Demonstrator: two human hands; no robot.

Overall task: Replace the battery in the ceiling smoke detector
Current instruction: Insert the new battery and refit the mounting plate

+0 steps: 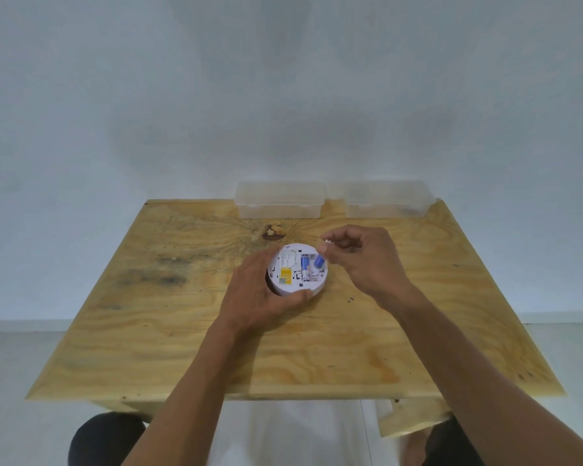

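A round white smoke detector lies back side up in the middle of the wooden table, with a yellow label and an uncovered battery bay. One blue battery lies flat in the bay. A second blue battery is tilted, its upper end pinched by my right hand at the detector's right edge. My left hand wraps the detector's left and near rim and holds it against the table.
Two clear plastic boxes, one left and one right, stand along the table's far edge against a pale wall. My dark-clothed knees show below the near edge.
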